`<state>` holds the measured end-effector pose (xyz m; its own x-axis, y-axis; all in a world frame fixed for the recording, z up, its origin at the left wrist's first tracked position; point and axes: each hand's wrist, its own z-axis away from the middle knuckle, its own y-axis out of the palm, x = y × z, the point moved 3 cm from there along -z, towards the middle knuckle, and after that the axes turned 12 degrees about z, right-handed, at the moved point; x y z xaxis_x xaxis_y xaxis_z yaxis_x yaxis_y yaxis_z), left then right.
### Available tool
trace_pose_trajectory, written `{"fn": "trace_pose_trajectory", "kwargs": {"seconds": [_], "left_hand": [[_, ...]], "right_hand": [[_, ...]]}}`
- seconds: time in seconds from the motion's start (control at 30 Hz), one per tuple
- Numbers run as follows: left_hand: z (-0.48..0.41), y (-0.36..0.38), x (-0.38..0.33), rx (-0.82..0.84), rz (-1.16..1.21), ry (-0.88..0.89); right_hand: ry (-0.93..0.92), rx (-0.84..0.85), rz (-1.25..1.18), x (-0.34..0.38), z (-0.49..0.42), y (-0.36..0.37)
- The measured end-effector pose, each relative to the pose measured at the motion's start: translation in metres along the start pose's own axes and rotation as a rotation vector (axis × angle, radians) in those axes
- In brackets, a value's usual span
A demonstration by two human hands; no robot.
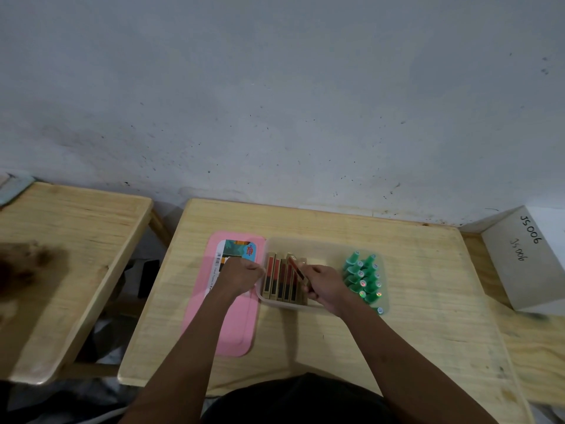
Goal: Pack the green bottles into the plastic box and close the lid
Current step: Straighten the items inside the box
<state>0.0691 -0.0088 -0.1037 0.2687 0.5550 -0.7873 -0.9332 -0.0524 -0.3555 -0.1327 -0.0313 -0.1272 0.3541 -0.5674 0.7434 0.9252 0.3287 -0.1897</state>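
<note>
A clear plastic box (318, 247) stands in the middle of the wooden table. Several flat red-and-tan cartons (279, 278) stand on edge in its left half. My right hand (324, 284) is inside the box, holding one more carton (296, 266) tilted above the row. My left hand (241, 275) is a fist against the box's left wall, over the pink lid (229, 325) that lies flat beside the box. Several small green bottles (363, 280) stand bunched at the box's right end; whether they are inside its wall I cannot tell.
One green bottle (379, 310) lies apart at the front right of the bunch. A white block marked JS006 (529, 258) sits at the right edge. A second wooden table (76, 246) stands to the left. The wall runs close behind.
</note>
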Motion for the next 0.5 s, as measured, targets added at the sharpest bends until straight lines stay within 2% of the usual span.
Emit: {"fn": "trace_pose_trajectory", "kwargs": {"seconds": [0.23, 0.37, 0.5], "left_hand": [[0.000, -0.001, 0.001, -0.002, 0.011, 0.008], [0.000, 0.000, 0.001, 0.004, 0.012, 0.018], [0.000, -0.001, 0.001, 0.004, 0.003, 0.028]], "right_hand": [[0.000, 0.065, 0.271, 0.015, 0.005, 0.010], [-0.020, 0.033, 0.611, 0.021, -0.004, 0.017], [-0.047, 0.002, 0.834, 0.027, -0.008, 0.026]]}}
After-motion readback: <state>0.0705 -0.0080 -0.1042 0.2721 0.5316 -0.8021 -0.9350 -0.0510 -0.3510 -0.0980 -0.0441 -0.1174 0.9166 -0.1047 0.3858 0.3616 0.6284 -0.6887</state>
